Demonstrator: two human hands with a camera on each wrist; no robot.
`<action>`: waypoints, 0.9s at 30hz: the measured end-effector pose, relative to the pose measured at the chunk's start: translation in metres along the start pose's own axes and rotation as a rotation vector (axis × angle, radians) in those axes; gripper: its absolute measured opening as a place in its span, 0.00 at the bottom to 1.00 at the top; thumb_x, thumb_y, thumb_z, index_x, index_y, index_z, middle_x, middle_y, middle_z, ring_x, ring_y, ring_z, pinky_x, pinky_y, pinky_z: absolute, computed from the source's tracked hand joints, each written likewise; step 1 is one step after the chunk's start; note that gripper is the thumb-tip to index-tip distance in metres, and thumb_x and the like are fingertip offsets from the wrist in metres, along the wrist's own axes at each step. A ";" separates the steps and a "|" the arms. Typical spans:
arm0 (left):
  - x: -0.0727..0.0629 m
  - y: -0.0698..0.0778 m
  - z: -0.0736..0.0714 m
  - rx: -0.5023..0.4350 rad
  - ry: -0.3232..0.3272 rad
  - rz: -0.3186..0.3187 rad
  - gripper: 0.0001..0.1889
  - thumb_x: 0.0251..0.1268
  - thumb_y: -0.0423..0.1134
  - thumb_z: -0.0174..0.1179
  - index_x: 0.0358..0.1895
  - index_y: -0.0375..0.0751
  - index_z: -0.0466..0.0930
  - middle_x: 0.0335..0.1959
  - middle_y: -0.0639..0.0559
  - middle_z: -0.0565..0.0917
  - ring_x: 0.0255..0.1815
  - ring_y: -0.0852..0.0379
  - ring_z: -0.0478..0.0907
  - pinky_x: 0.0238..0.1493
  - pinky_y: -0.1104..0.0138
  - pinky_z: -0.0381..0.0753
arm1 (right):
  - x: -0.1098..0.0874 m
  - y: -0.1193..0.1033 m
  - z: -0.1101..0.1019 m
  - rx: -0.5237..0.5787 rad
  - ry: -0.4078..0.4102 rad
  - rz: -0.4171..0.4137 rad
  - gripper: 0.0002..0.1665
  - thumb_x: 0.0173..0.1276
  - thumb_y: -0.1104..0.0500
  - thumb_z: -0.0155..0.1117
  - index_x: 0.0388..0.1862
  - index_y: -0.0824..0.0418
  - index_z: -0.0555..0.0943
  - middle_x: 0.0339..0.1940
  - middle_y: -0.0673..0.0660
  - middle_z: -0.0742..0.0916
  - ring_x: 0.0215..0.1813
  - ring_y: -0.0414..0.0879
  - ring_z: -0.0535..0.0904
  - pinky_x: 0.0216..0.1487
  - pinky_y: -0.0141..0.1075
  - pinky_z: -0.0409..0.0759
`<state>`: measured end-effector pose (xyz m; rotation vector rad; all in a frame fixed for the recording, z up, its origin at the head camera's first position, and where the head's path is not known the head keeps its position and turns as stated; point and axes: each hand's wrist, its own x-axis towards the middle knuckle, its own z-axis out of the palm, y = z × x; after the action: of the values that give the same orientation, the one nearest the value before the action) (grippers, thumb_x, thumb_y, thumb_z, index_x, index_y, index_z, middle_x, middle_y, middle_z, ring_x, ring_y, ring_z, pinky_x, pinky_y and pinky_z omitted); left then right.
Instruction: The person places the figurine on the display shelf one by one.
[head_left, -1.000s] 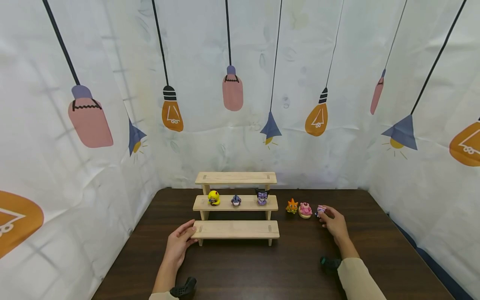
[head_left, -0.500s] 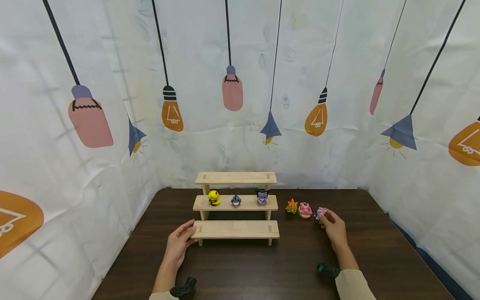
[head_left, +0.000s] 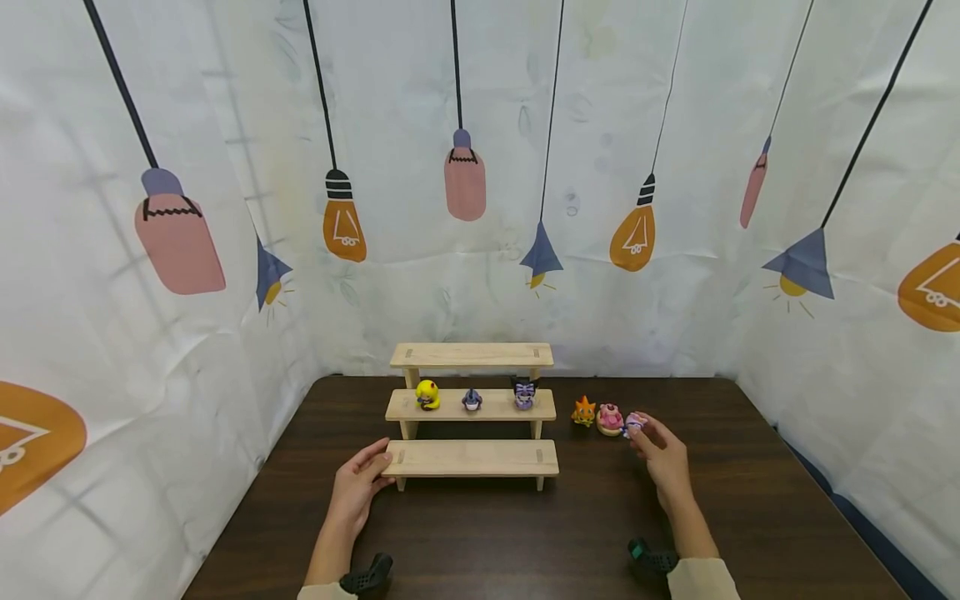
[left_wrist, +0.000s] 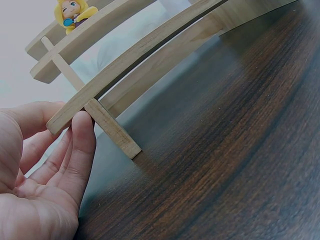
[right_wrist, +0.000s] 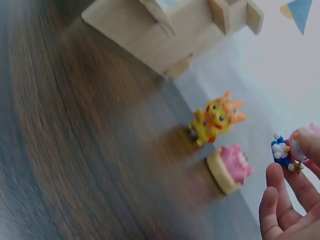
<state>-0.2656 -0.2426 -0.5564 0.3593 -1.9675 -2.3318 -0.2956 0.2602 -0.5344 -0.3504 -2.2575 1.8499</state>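
Observation:
My left hand [head_left: 354, 490] grips the left end of the lowest step of a three-tier wooden display stand [head_left: 474, 457]; the left wrist view shows a fingertip under the board beside its leg [left_wrist: 116, 131]. My right hand [head_left: 666, 467] pinches a small figurine [right_wrist: 283, 152] with a blue-and-white body and a pale head, partly covered by the fingers. In the right wrist view it hangs off the tabletop, beside a pink figurine [right_wrist: 235, 167] on a cream base. Left of that one stands an orange-and-yellow figurine [head_left: 583, 412].
On the middle step stand a yellow-haired figurine [head_left: 427, 396], a small blue-grey one [head_left: 472, 401] and a purple one with black ears [head_left: 524, 395]. The dark wooden table [head_left: 570, 533] runs back to a white curtain [head_left: 480, 283] printed with lamps.
My right hand has moved left with the blue-and-white figurine, which now overlaps the pink figurine's right edge in the head view. The left hand keeps its place on the stand.

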 end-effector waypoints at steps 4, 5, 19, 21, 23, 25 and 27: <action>0.000 0.000 0.000 0.005 -0.002 0.003 0.27 0.75 0.36 0.60 0.73 0.33 0.69 0.42 0.61 0.86 0.42 0.63 0.83 0.43 0.70 0.86 | -0.006 -0.008 0.004 0.025 -0.014 -0.018 0.32 0.73 0.43 0.66 0.70 0.55 0.77 0.42 0.37 0.83 0.41 0.32 0.83 0.49 0.31 0.84; 0.000 0.000 0.000 0.007 -0.003 0.003 0.27 0.76 0.36 0.60 0.74 0.33 0.69 0.43 0.62 0.86 0.42 0.63 0.83 0.43 0.70 0.86 | -0.008 -0.011 0.005 0.030 -0.018 -0.021 0.32 0.73 0.43 0.67 0.70 0.55 0.77 0.42 0.36 0.83 0.42 0.32 0.83 0.50 0.32 0.84; -0.001 0.000 0.000 0.018 0.002 0.002 0.26 0.76 0.37 0.60 0.73 0.34 0.70 0.44 0.62 0.86 0.43 0.64 0.83 0.44 0.70 0.86 | -0.036 -0.026 0.016 -0.016 -0.085 -0.076 0.32 0.73 0.45 0.67 0.71 0.56 0.77 0.55 0.54 0.82 0.44 0.34 0.82 0.49 0.30 0.84; -0.001 0.000 0.000 0.016 0.001 0.002 0.27 0.76 0.36 0.60 0.73 0.34 0.70 0.44 0.62 0.86 0.43 0.64 0.83 0.44 0.70 0.86 | -0.040 -0.028 0.018 -0.004 -0.093 -0.084 0.33 0.73 0.46 0.68 0.72 0.57 0.77 0.55 0.53 0.83 0.45 0.34 0.82 0.49 0.29 0.84; 0.000 0.000 0.000 0.013 0.001 0.004 0.27 0.76 0.36 0.60 0.73 0.33 0.70 0.43 0.62 0.86 0.42 0.63 0.83 0.44 0.70 0.86 | -0.043 -0.029 0.020 0.017 -0.103 -0.091 0.33 0.72 0.48 0.69 0.71 0.59 0.77 0.54 0.52 0.84 0.45 0.34 0.82 0.49 0.29 0.84; 0.000 0.000 0.000 0.009 0.003 0.006 0.27 0.75 0.36 0.61 0.73 0.33 0.70 0.43 0.62 0.86 0.42 0.63 0.83 0.43 0.70 0.86 | -0.046 -0.031 0.022 0.035 -0.112 -0.094 0.32 0.72 0.49 0.70 0.71 0.59 0.77 0.53 0.51 0.84 0.46 0.35 0.82 0.50 0.30 0.85; -0.001 -0.001 0.000 0.002 0.007 0.010 0.27 0.74 0.36 0.61 0.73 0.33 0.70 0.42 0.62 0.86 0.41 0.63 0.83 0.42 0.70 0.86 | -0.049 -0.032 0.025 0.044 -0.121 -0.099 0.32 0.71 0.50 0.70 0.70 0.60 0.78 0.53 0.51 0.85 0.46 0.35 0.82 0.50 0.30 0.85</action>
<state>-0.2650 -0.2420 -0.5568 0.3571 -1.9647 -2.3192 -0.2583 0.2154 -0.5078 -0.1207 -2.2625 1.9141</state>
